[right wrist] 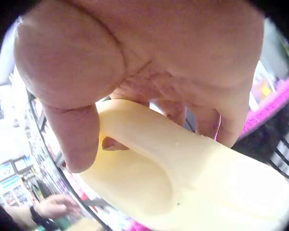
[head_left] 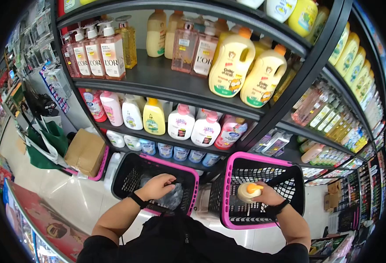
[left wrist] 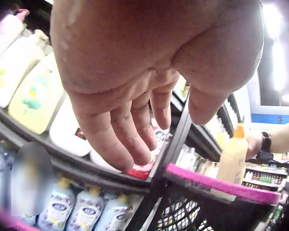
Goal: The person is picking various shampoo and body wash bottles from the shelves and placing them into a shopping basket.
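My right hand (head_left: pixel 268 195) grips a cream-coloured bottle (head_left: pixel 246 194) with an orange cap (head_left: pixel 254 187), holding it over the right black basket with a pink rim (head_left: pixel 226 193). In the right wrist view, the thumb and fingers curl round the handle of the bottle (right wrist: pixel 135 183). My left hand (head_left: pixel 156 186) hovers over the left black basket with a pink rim (head_left: pixel 196 188), its fingers loosely bent and nothing in them. Below it, crumpled clear plastic (head_left: pixel 173 198) lies in that basket. The left wrist view shows the bottle (left wrist: pixel 233 156) upright above the right basket's rim (left wrist: pixel 216 183).
Ahead, a dark shelf (head_left: pixel 157 72) bears pump bottles (head_left: pixel 112 52) and two large cream bottles (head_left: pixel 231 63) with orange caps. Lower rows carry a yellow bottle (head_left: pixel 154 117) and white ones (head_left: pixel 181 122). A cardboard box (head_left: pixel 85 152) sits at the left, and more stocked shelves stand at the right.
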The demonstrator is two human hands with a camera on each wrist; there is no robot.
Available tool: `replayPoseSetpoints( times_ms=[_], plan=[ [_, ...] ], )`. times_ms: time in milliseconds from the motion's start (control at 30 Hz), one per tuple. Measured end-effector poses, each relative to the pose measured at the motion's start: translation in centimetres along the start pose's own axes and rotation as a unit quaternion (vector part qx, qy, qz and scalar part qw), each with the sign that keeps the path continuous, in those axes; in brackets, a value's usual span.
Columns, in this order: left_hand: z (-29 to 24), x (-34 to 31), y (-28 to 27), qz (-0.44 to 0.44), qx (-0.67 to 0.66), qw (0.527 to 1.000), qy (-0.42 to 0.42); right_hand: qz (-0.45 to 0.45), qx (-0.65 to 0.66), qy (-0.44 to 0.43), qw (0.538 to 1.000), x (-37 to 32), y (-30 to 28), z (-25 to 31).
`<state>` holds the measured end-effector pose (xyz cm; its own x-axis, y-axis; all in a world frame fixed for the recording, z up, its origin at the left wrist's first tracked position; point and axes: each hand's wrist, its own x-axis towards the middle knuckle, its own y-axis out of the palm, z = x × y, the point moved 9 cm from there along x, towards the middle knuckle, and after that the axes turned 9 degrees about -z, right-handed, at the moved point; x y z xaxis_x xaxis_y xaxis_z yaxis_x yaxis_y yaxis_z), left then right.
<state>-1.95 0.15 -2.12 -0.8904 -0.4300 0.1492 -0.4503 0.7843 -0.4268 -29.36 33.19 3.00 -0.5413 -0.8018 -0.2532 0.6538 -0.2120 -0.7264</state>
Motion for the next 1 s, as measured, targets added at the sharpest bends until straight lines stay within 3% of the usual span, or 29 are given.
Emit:
replayPoseSetpoints(
  times_ms=[33, 100, 167, 233, 367, 433, 500, 633, 700, 767, 900, 1000],
  plan=[
    [-1.1, 1.2, -0.2, 0.017, -0.012, 1.000, 0.022, -0.027, 0.114, 0.037, 0.992, -0.9, -2.0, 3.5],
    [-4.7, 3.6, -0.5, 0.061, -0.004, 0.995, 0.073, -0.058, 0.148, -0.131, 0.978, -1.5, -5.2, 11.4],
    [-9.0, 5.5, -0.9, 0.078, 0.015, 0.980, 0.185, -0.062, 0.221, -0.107, 0.967, -1.5, -6.7, 15.9],
    [-13.3, 6.3, -1.8, 0.065, -0.049, 0.970, 0.229, -0.128, 0.346, -0.158, 0.916, -0.2, -7.1, 20.9],
    [-17.8, 7.3, -4.5, 0.073, -0.234, 0.937, 0.249, -0.115, 0.486, -0.193, 0.845, 5.3, -4.5, 28.6],
    [-17.7, 8.5, -7.3, 0.029, -0.261, 0.950, 0.169, -0.139, 0.503, -0.198, 0.830, 7.9, -3.0, 31.5],
    [-16.3, 9.7, -9.8, 0.019, -0.352, 0.928, 0.125, -0.139, 0.499, -0.180, 0.836, 10.4, -2.0, 33.7],
    [-16.3, 11.9, -14.3, -0.012, -0.339, 0.930, 0.143, -0.184, 0.525, -0.205, 0.805, 15.1, -2.4, 38.1],
    [-15.9, 13.5, -15.8, -0.024, -0.370, 0.924, 0.097, -0.252, 0.512, -0.166, 0.805, 16.0, -2.3, 38.8],
    [-16.6, 14.5, -17.3, -0.043, -0.385, 0.920, 0.053, -0.251, 0.511, -0.190, 0.800, 16.6, -0.7, 39.5],
    [-17.3, 17.5, -19.5, -0.062, -0.383, 0.919, 0.074, -0.287, 0.424, -0.195, 0.837, 16.3, 0.7, 40.0],
    [-18.6, 19.7, -20.3, -0.077, -0.362, 0.923, 0.103, -0.323, 0.348, -0.263, 0.840, 16.8, -0.7, 41.0]
  ],
)
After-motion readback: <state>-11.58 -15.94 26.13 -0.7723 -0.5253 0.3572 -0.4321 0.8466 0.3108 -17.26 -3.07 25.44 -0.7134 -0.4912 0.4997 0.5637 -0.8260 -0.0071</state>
